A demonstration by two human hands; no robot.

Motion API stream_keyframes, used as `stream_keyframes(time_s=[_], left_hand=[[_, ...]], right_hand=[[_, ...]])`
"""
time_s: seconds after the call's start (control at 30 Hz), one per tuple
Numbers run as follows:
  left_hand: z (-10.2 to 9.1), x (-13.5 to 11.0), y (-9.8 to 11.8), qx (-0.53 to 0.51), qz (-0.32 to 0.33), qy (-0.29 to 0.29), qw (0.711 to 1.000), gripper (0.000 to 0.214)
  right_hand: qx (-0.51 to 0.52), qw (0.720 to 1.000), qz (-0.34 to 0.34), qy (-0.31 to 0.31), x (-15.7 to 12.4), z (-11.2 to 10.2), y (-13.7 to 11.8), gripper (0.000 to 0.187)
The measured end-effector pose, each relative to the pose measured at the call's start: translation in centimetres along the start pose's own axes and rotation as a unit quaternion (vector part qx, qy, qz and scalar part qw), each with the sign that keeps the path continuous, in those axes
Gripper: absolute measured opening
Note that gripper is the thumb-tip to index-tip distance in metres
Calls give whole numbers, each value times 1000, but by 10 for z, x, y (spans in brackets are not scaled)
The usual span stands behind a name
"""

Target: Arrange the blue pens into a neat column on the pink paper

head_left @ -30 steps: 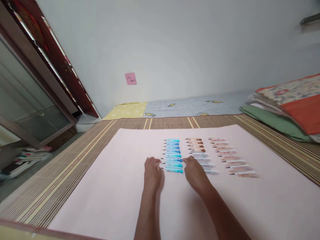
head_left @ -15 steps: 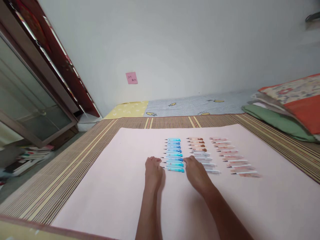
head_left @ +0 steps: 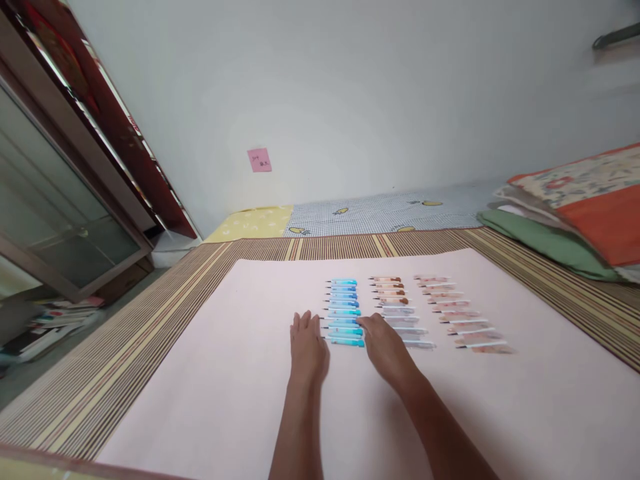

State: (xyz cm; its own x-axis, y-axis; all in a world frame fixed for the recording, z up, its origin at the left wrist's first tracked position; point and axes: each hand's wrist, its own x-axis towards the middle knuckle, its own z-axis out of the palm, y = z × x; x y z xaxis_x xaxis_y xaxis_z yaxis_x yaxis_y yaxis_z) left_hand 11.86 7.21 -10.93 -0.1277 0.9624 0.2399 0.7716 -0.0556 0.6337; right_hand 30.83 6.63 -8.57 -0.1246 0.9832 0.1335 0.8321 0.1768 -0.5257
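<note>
Three columns of pens lie on a pale pink sheet (head_left: 225,373): several blue pens (head_left: 344,311) on the left, a middle column of brown and clear pens (head_left: 397,308), and pink patterned pens (head_left: 457,313) on the right. My left hand (head_left: 306,345) lies flat on the sheet with its fingers stretched out, just left of the nearest blue pens' tips. My right hand (head_left: 383,347) rests palm down on the right of the blue column, its fingertips at the butt ends of the nearest blue pens. Neither hand holds a pen.
The sheet lies on a striped mat (head_left: 125,347) over a bed. Folded bedding and a pillow (head_left: 575,213) are stacked at the right. A glass-fronted cabinet (head_left: 60,200) stands on the left with books (head_left: 45,320) on the floor. A pink note (head_left: 260,160) sticks to the wall.
My left hand's fingers have uncurled and now lie flat. My right hand has shifted slightly left toward the nearest blue pens. The pens have not moved.
</note>
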Motion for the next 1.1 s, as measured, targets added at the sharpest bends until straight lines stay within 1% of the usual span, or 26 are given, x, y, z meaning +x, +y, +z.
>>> stream_keyframes(time_s=[0.13, 0.37, 0.47, 0.73, 0.97, 1.1], left_hand=[[-4, 0, 3, 29, -10, -24, 999, 50], [-14, -1, 18, 107, -37, -84, 990, 58], [-15, -1, 19, 118, -38, -94, 988, 63], [-8, 0, 13, 98, -24, -62, 993, 58], [-3, 0, 7, 76, -9, -40, 996, 50], [-4, 3, 2, 19, -9, -4, 1000, 43]], right_hand=[[-14, 1000, 5, -6, 2, 3, 0, 47], [-19, 1000, 13, -20, 2, 4, 0, 49], [-24, 999, 11, -20, 3, 6, 2, 50], [-27, 1000, 1, -15, 3, 8, 5, 49], [-32, 999, 2, -30, 2, 2, -1, 49], [-14, 999, 15, -34, -1, -7, -4, 51]])
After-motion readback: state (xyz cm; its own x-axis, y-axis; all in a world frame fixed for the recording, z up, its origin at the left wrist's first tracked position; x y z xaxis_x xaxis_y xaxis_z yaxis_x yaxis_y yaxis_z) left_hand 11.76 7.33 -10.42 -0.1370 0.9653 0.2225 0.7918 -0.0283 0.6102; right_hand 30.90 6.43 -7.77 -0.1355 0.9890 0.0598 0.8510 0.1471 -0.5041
